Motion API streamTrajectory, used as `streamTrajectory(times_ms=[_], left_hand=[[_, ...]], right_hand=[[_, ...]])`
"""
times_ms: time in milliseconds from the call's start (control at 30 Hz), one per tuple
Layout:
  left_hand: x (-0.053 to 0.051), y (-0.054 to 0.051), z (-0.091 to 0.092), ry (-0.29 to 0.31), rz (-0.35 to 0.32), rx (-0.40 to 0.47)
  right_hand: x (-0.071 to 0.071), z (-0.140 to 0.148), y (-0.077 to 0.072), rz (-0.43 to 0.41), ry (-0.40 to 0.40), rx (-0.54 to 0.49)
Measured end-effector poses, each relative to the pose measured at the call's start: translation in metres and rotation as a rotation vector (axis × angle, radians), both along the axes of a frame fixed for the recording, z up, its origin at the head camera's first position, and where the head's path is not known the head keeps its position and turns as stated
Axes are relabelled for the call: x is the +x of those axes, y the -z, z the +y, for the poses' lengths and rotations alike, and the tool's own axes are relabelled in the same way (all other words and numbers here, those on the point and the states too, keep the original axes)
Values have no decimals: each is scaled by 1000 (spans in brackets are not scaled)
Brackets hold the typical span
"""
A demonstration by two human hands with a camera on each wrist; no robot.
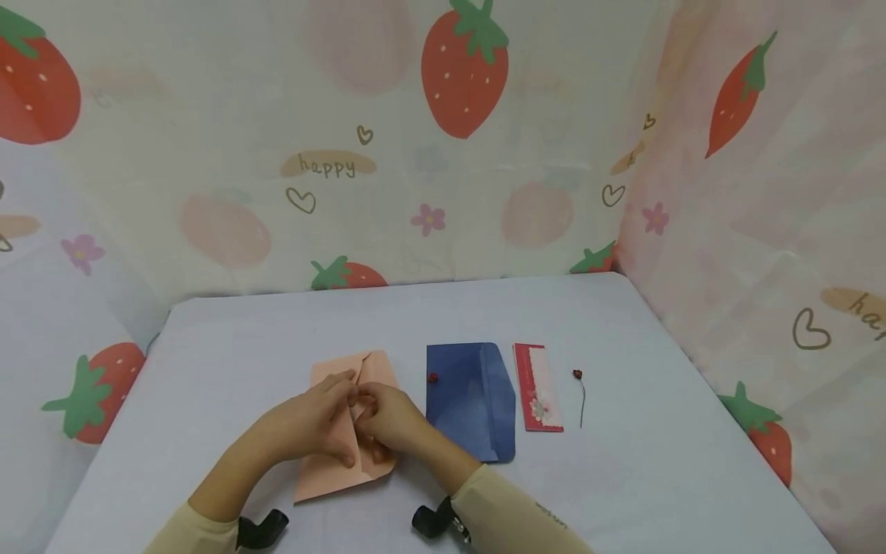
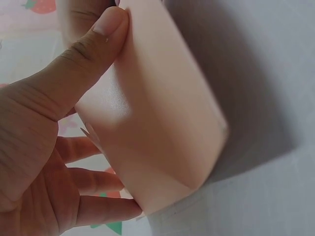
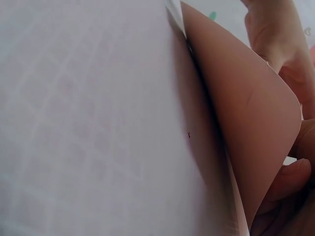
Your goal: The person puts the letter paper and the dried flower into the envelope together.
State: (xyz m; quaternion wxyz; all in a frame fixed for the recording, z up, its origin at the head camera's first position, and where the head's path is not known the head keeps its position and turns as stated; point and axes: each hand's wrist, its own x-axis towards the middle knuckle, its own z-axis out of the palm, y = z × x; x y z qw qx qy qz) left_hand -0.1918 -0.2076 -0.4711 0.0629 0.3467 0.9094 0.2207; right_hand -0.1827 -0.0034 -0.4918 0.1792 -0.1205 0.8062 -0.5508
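A peach envelope (image 1: 325,477) lies turned at a slant in front of me, its flap on the right side and its opening partly raised. My left hand (image 1: 318,415) holds its body near the opening. In the left wrist view the thumb (image 2: 112,22) presses on the paper while the other fingers reach along the far edge. At the opening, my right hand (image 1: 391,419) has its fingers curled and pinches the envelope's paper. The right wrist view shows the raised flap (image 3: 241,98) covering part of that hand; the fingertips' exact hold is partly hidden.
Right of the peach envelope lies a dark blue envelope (image 1: 453,419) with a small red dried flower (image 1: 432,378) on its left edge. Further right are a red and pink card (image 1: 538,388) and a thin-stemmed dried flower (image 1: 582,396). Patterned cloth (image 1: 484,185) surrounds the white table (image 1: 623,477).
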Motion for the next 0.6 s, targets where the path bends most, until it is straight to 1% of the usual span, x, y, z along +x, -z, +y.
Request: streamTrajectory(times_ms=[100,300,433,600], left_hand=[[0,-1,1,3,3,-4],[1,-2,2,-6,-14,-4],[0,-2,2,-6,-19,-1],[1,-1,2,-9,-35,5]], right_hand=[[0,-1,-1,5,5,4],[1,-4,-1,-33,10,-25],[1,-5,0,-36,24,-15],[2,-2,0,14,32,37]])
